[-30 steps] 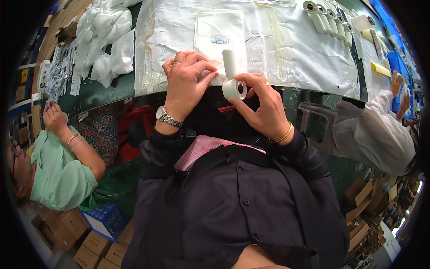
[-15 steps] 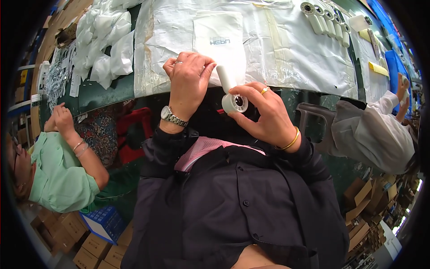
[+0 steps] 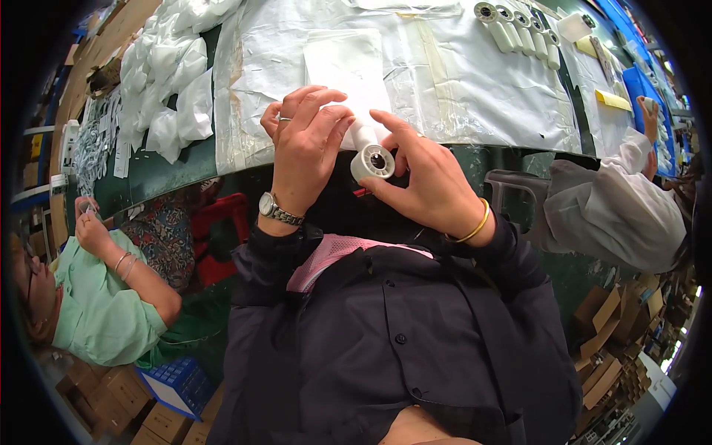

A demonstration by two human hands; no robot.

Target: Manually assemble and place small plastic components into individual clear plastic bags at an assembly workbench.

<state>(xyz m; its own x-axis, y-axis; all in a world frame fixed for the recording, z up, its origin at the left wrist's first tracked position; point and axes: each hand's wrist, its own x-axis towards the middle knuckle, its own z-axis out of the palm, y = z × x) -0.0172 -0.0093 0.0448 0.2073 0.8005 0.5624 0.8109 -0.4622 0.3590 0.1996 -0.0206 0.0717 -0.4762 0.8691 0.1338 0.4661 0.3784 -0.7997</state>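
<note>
In front of me is a white, hair-dryer-shaped device (image 3: 368,162) with a round head, a slotted ring around a dark centre, and a tubular handle. My right hand (image 3: 426,174) grips it at the head, thumb on the near side and index finger stretched up along the handle. My left hand (image 3: 305,144) is beside the handle's upper end, thumb and index fingertip pressed together; whatever may be between them is hidden. Beyond both hands, a stack of flat white bags (image 3: 343,55) lies on the plastic-covered table (image 3: 259,81).
Several similar white devices (image 3: 512,33) stand in a row at the far right. Wrapped white pouches (image 3: 170,74) and thin strips (image 3: 93,144) lie at the left. A person in green (image 3: 104,304) sits left; another in grey (image 3: 615,208) sits right, by a chair (image 3: 512,185).
The device has turned: its handle points more away from me and its slotted face shows more. My right index finger has stretched upward. The left thumb and fingers have shifted over the handle's end.
</note>
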